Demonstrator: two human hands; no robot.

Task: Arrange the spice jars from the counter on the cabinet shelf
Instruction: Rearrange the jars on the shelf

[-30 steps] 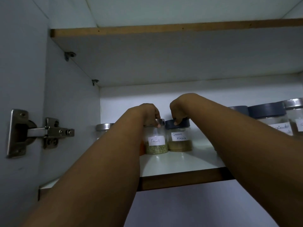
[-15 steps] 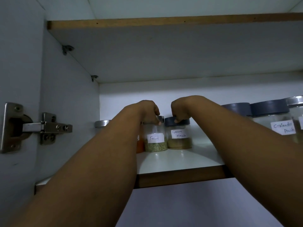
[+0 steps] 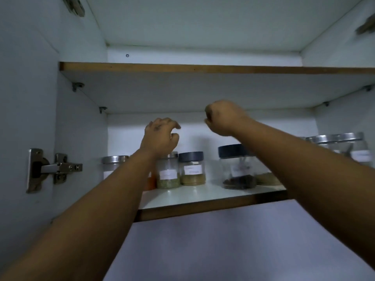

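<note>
Both hands hover empty above the spice jars (image 3: 180, 170) at centre frame: left hand (image 3: 160, 136) loosely curled, right hand (image 3: 222, 117) fisted. The jars stand labels-forward on the shelf (image 3: 203, 207), probably for easy reading.

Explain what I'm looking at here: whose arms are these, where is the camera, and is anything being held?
The camera is worn on a person's head and looks up into an open wall cabinet. The two bare arms are that person's. The left hand hangs above the silver-lidded jar of greenish spice, fingers loosely curled, holding nothing. The right hand is raised higher, fingers curled, also empty. Beside that jar stands a dark-lidded jar of tan powder. More labelled jars line the shelf. A door hinge sits on the left wall.
</note>
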